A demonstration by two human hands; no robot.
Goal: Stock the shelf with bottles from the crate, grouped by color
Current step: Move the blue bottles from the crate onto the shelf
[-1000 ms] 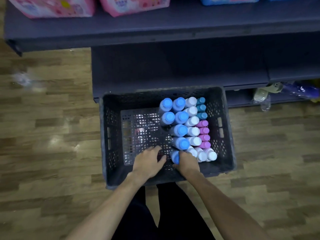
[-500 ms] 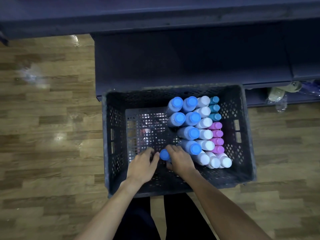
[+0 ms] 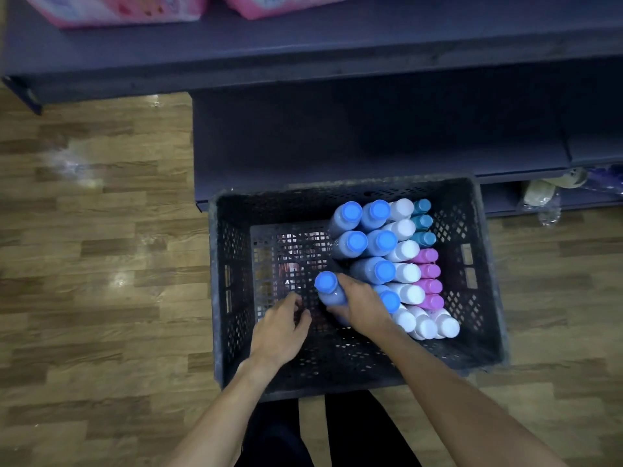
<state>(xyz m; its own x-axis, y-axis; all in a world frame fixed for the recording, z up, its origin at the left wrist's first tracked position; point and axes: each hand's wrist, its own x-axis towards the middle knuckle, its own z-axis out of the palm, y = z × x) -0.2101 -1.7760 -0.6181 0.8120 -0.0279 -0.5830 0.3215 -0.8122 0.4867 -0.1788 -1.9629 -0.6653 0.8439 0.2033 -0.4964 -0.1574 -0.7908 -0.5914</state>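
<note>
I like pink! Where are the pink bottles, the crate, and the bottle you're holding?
pink bottles [image 3: 428, 271], head view, a cap.
crate [image 3: 485, 264], head view, right wall.
blue-capped bottle [image 3: 326, 283], head view, its cap.

Bottles [image 3: 404, 251] in crate [image 3: 232, 264], before shelf [image 3: 337, 136].

A matt, perforated plastic crate [image 3: 232, 264] is seen on glossy wood-grain flooring [image 3: 101, 230]; smooth plastic bottles [image 3: 404, 251] inside it are capped in satin-finished colours.
</note>
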